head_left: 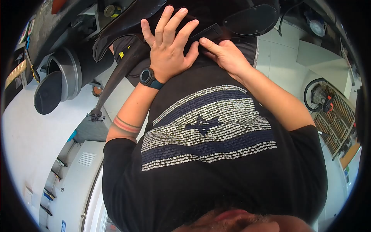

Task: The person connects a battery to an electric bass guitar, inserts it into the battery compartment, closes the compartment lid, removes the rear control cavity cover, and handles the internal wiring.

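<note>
A glossy black body (245,19), shaped like a guitar's, lies across the top of the view. It bears a screwed oval plate and a small rectangular black part (211,32). My left hand (170,46), with a dark watch at the wrist, is palm down over its near edge, fingers spread and holding nothing. My right hand (228,56) is at the same edge, just below the rectangular part. Its thumb is stretched toward my left thumb and its other fingers are curled under. What they press on is hidden.
On the left are a grey cylindrical bin (69,73) with a dark round lid and a dark slanting stand leg (118,79). At the right stands a metal rack (334,125) beside a black ring-shaped item (317,94). A white cabinet (83,162) is at lower left.
</note>
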The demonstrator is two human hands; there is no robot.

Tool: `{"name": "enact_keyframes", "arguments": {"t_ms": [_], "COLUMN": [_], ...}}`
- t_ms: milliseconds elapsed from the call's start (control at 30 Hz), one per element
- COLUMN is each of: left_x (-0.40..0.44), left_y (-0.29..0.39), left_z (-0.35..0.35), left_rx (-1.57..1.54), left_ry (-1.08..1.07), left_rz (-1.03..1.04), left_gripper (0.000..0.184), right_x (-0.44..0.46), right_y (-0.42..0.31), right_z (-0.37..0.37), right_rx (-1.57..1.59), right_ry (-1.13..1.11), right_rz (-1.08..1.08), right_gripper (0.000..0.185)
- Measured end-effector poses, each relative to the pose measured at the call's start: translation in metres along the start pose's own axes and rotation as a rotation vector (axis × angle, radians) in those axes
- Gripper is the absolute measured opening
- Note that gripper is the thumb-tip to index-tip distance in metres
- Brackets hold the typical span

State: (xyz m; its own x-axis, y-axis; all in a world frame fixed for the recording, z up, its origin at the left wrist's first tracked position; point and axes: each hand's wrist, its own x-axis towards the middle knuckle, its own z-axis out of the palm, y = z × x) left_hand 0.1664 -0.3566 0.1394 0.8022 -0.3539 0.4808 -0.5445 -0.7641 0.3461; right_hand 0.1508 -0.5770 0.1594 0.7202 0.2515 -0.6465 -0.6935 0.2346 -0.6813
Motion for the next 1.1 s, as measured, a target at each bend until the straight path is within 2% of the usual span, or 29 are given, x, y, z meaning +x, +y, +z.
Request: {"name": "enact_keyframes", "arguments": {"t_ms": [233,333,533,667,800,1100], "left_x": [0.003,0.001,-0.004,-0.015,-0.024,-0.024], "left_y": [0.012,0.007,-0.001,-0.011,-0.014,-0.013], "left_z": [0.002,0.001,-0.006,-0.013,-0.027,-0.031], "left_rx": [-0.037,-0.07,-0.151,-0.124,-0.147,-0.157], "left_ry": [-0.004,-0.012,0.023,0.121,0.036,0.0], "left_rz": [-0.088,-0.065,-0.001,0.131,0.211,0.198], "left_gripper": [0.064,0.063,0.05,0.037,0.034,0.034], "right_x": [0.003,0.004,0.014,0.014,0.005,0.007], "right_y": [0.001,0.001,0.014,0.015,0.003,0.007], "right_z": [-0.004,-0.008,-0.023,-0.025,-0.013,-0.016], "right_rx": [-0.013,-0.024,-0.082,-0.081,-0.073,-0.063], "right_ry": [-0.003,-0.009,-0.019,-0.008,0.028,0.012], "right_rz": [0.055,0.07,0.071,0.08,0.094,0.107], "right_gripper": [0.048,0.048,0.059,0.071,0.076,0.067]}}
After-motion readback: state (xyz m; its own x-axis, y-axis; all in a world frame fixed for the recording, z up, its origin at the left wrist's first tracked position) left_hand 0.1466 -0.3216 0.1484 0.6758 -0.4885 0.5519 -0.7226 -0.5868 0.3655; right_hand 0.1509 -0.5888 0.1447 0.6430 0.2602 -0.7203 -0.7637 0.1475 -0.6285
